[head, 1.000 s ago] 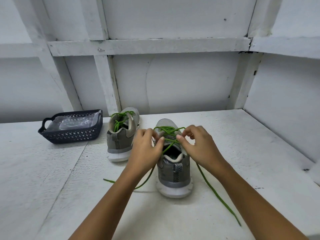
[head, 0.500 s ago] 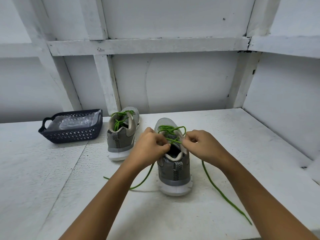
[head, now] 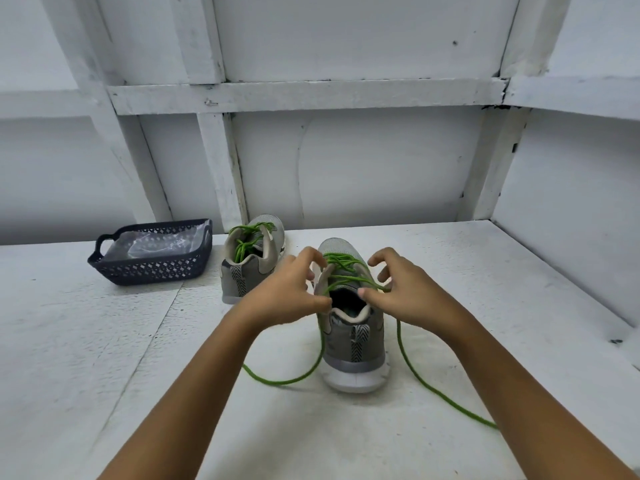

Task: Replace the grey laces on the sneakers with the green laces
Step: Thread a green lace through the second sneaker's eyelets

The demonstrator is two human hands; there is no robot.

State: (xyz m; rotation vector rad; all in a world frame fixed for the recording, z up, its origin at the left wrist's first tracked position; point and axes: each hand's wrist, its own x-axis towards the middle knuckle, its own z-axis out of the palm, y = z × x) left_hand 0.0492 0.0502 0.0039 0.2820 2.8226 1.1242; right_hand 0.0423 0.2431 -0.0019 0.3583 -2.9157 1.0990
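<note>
A grey sneaker (head: 356, 344) stands heel-toward-me in the middle of the white table, threaded with a green lace (head: 341, 268). Both loose lace ends trail on the table, one to the left (head: 284, 381), one to the right (head: 440, 396). My left hand (head: 287, 292) is at the shoe's left collar and pinches the lace between thumb and fingers. My right hand (head: 405, 289) is at the right collar, thumb and finger pinching the lace where it crosses the opening. A second grey sneaker (head: 247, 261) with green laces stands behind and to the left.
A dark plastic basket (head: 152, 263) holding clear plastic sits at the back left of the table (head: 104, 358). White wooden walls close off the back and the right side.
Both hands have spread slightly apart and their fingers have loosened from tight fists. The lace ends on the table have slid closer to the shoe.
</note>
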